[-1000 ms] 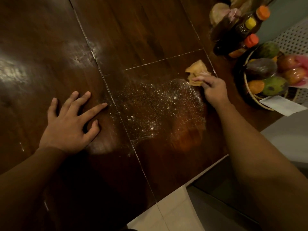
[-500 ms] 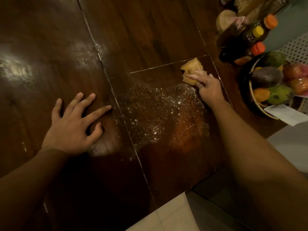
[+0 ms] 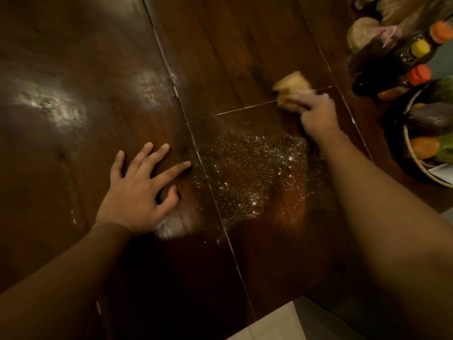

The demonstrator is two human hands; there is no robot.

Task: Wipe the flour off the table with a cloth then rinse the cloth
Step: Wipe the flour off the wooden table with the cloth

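**Cloth bunched in the right hand, just past the flour**

The left hand (image 3: pixel 139 192) lies flat on the dark wooden table (image 3: pixel 73 69), holding nothing. Its fingers (image 3: pixel 171 171) are straight and spread, and the index tip reaches the near edge of the flour (image 3: pixel 250 173). The flour is a thin scatter of white specks across a seam in the tabletop, between the two hands. Beyond its far right corner, the right hand (image 3: pixel 318 116) curls its fingers around the cloth (image 3: pixel 291 90). Most of the cloth sticks out past the fingertips on the far side, over a thin seam line. It is a crumpled, pale tan wad, too blurred to read its folds, and it appears to touch the wood. Farther right stand bottles (image 3: pixel 392 60) with orange and yellow caps and a basket (image 3: pixel 421 169) of fruit.
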